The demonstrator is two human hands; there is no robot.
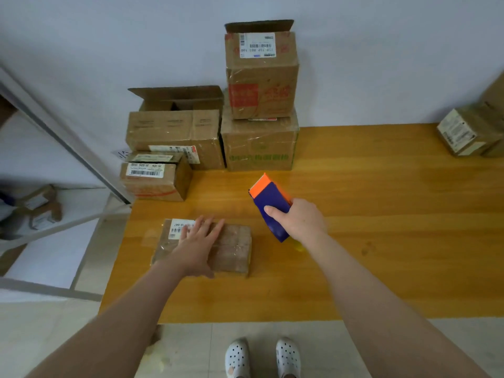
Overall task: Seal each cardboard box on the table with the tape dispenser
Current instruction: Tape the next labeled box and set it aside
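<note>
Left hand point(197, 242) lies flat, fingers straight and spread, on the low taped box point(234, 248) at lower centre-left of the table point(381, 214). Right hand point(301, 222) curls round the blue tape dispenser point(272, 204), just right of that box. I see the dispenser's long axis running up-frame, tilted slightly left, orange toothed end toward the stacked boxes point(259, 145) at the wall. An open-flapped box point(174, 132) stands left of them, more boxes point(469, 132) at far right.
</note>
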